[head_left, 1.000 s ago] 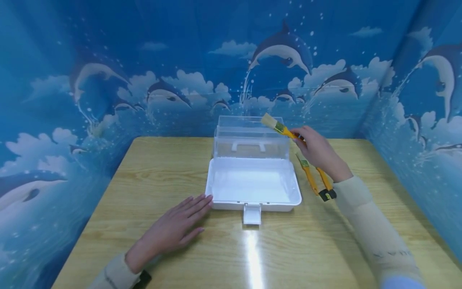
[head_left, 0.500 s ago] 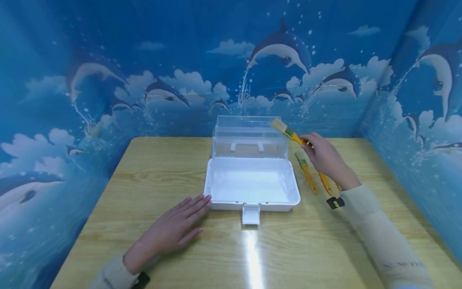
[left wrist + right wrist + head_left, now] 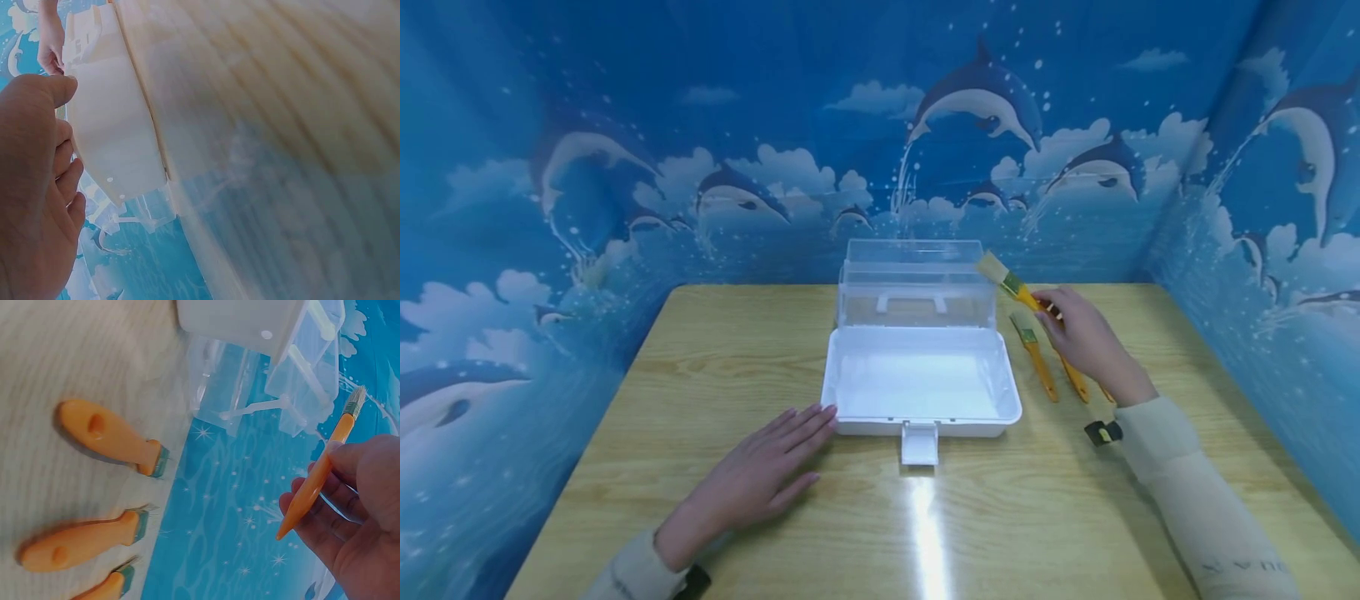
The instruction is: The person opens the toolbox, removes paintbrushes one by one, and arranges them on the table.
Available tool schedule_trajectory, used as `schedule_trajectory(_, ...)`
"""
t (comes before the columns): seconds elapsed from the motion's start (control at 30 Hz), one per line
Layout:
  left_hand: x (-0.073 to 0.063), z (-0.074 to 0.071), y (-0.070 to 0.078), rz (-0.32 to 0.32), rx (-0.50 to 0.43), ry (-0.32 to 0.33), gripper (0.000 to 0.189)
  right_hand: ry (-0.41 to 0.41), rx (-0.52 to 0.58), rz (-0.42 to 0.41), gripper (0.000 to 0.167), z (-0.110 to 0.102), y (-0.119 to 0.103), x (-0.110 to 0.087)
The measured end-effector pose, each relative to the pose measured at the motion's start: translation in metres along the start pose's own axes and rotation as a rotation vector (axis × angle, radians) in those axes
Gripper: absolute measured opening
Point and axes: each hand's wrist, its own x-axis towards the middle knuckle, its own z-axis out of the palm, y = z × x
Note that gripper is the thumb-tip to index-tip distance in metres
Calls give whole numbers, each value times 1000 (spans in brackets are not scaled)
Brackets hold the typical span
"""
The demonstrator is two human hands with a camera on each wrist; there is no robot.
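An uncovered white plastic box (image 3: 922,427) stands mid-table, its clear lid (image 3: 917,283) tipped back. My left hand (image 3: 767,471) lies with fingers straight, the fingertips at the box's front left corner. In the left wrist view, that hand (image 3: 37,169) is beside the box's white wall (image 3: 115,106). My right hand (image 3: 1086,333) pinches a flat paintbrush (image 3: 1018,288) by its orange handle, bristles up and to the left, right of the lid. The right wrist view has this paintbrush (image 3: 319,469) between thumb and fingers, held above the table.
Right of the box lie more orange-handled paintbrushes, the nearest (image 3: 1035,358) in full view and the others (image 3: 1075,379) partly under my right hand and arm. A white latch (image 3: 920,444) hangs at the box's front. A blue dolphin-printed curtain (image 3: 775,125) surrounds the wooden table (image 3: 737,333).
My right hand has drawn the paintbrush to the right and slightly lower, away from the lid. My left hand stays at the box corner.
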Motion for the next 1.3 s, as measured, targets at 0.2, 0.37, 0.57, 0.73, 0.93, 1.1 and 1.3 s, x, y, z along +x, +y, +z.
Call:
schedule_trajectory(0.2,0,0,0,4,1,-4,71,-21,12,21,33,6,6,-6)
schedule_trajectory(0.37,-1,0,-1,11,-3,8,70,-26,10,36,34,9,7,-10)
schedule_trajectory(0.57,-1,0,-1,11,8,13,69,-16,9,39,34,11,10,-14)
schedule_trajectory(0.73,-1,0,0,0,9,-7,69,0,6,39,33,12,15,-17)
schedule_trajectory(0.93,-1,0,-1,2,13,-5,69,-10,1,80,34,12,20,-21)
schedule_trajectory(1.1,-2,1,-1,9,14,-7,69,-15,0,113,36,11,24,-25)
schedule_trajectory(1.3,-1,1,-1,-2,10,-20,69,-1,6,92,37,9,34,-31)
